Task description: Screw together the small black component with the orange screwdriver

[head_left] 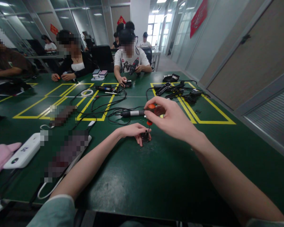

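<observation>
My right hand (pixel 172 118) grips an orange-and-black screwdriver (pixel 151 107) by its handle, the shaft pointing down. Its tip meets a small dark round part (pixel 145 137) on the green table; whether it sits in a screw is too small to tell. Closed around that part, my left hand (pixel 134 130) steadies it with thumb and fingers, the forearm resting low over the table. Just behind both hands lies a black-and-silver pen-shaped tool (pixel 132 113) with a cable. A few tiny dark bits (pixel 142 120) are scattered near it.
Cables and a black tool (pixel 104 88) lie ahead, left of centre. More black tools and cables (pixel 170 90) are at the far right. A white power bank (pixel 23 151) and a blurred phone-like object (pixel 67 154) lie left. Across the table, a co-worker (pixel 132 60) holds a drill.
</observation>
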A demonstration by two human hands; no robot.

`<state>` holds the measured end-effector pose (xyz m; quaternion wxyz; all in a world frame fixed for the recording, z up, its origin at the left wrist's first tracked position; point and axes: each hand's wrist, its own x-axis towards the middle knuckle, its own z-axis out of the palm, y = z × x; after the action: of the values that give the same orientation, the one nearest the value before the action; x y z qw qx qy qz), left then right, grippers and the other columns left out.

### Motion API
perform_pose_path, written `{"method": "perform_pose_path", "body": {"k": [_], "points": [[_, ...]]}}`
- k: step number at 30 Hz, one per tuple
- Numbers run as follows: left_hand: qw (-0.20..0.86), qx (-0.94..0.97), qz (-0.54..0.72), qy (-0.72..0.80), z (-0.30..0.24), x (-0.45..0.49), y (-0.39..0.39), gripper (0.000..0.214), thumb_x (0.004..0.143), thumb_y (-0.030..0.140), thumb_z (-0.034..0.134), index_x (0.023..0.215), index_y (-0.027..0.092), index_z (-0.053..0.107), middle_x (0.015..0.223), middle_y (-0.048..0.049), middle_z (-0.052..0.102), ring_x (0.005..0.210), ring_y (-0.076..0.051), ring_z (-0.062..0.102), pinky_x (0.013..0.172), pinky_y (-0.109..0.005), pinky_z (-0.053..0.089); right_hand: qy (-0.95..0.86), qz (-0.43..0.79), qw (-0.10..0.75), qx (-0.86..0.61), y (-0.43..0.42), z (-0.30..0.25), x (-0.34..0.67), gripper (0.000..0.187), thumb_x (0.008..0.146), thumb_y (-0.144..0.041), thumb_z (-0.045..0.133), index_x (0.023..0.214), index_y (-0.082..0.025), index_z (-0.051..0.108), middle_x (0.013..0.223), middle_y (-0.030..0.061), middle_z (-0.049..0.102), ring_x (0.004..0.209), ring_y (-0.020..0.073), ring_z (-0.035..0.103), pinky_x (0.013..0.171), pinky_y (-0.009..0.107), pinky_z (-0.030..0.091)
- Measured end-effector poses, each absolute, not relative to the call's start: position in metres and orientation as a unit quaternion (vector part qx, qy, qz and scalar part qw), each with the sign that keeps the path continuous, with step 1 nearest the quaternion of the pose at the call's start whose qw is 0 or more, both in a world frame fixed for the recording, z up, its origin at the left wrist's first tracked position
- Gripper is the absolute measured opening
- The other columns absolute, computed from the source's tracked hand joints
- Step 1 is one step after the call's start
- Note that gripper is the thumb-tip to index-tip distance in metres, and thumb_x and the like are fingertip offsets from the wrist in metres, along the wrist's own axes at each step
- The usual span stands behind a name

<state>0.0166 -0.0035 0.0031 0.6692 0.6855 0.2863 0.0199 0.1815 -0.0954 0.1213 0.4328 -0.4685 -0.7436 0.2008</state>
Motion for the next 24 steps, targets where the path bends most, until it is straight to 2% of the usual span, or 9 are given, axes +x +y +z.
{"method": "perform_pose_path", "body": {"k": [5,8,12,16,20,24], "points": [[0.67,0.683,0.015,0.291,0.005,0.017,-0.004,0.069,0.081,0.079,0.069,0.093,0.011,0.076,0.088,-0.0105,0.078,0.062,-0.016,0.074,0.061,-0.025,0.056,-0.701,0.324,0.463,-0.434,-0.094,0.124,0.186,0.022,0.078,-0.027,0.075,0.094,-0.021,0.061,0.088,-0.0008,0.067,0.065,0.0132,0.064,0.059,0.027,0.05],[0.672,0.682,0.017,0.289,0.005,0.017,-0.004,0.069,0.079,0.078,0.071,0.093,0.011,0.076,0.088,-0.01,0.078,0.061,-0.016,0.074,0.06,-0.025,0.056,-0.713,0.363,0.434,-0.416,-0.094,0.13,0.194,0.019,0.078,-0.023,0.074,0.094,-0.021,0.063,0.084,-0.0002,0.069,0.067,0.0146,0.066,0.061,0.028,0.052],[0.676,0.678,0.015,0.288,0.004,0.017,-0.003,0.065,0.082,0.075,0.07,0.094,0.011,0.076,0.089,-0.0091,0.078,0.061,-0.016,0.074,0.059,-0.025,0.056,-0.735,0.361,0.404,-0.407,-0.093,0.132,0.2,0.006,0.085,-0.024,0.068,0.087,-0.018,0.068,0.087,0.0043,0.073,0.08,0.0181,0.069,0.072,0.032,0.054],[0.677,0.677,0.014,0.287,0.004,0.017,-0.003,0.065,0.083,0.075,0.07,0.094,0.011,0.076,0.086,-0.0091,0.077,0.061,-0.016,0.074,0.059,-0.025,0.056,-0.717,0.346,0.437,-0.419,-0.09,0.123,0.192,0.011,0.091,-0.027,0.064,0.091,-0.017,0.07,0.088,0.0046,0.07,0.077,0.017,0.066,0.07,0.032,0.055],[0.675,0.68,0.023,0.285,0.006,0.016,-0.004,0.067,0.081,0.077,0.07,0.093,0.011,0.077,0.087,-0.0097,0.077,0.06,-0.016,0.074,0.06,-0.025,0.056,-0.708,0.301,0.495,-0.404,-0.088,0.11,0.18,0.021,0.093,-0.038,0.067,0.087,-0.018,0.073,0.09,0.0042,0.063,0.08,0.0162,0.063,0.063,0.028,0.052],[0.676,0.678,0.021,0.288,0.005,0.016,-0.004,0.066,0.081,0.077,0.071,0.092,0.011,0.076,0.088,-0.0098,0.078,0.061,-0.016,0.074,0.062,-0.026,0.057,-0.669,0.322,0.536,-0.403,-0.089,0.105,0.175,0.019,0.09,-0.035,0.071,0.101,-0.02,0.075,0.089,0.0029,0.065,0.082,0.0171,0.066,0.068,0.031,0.055]]}}
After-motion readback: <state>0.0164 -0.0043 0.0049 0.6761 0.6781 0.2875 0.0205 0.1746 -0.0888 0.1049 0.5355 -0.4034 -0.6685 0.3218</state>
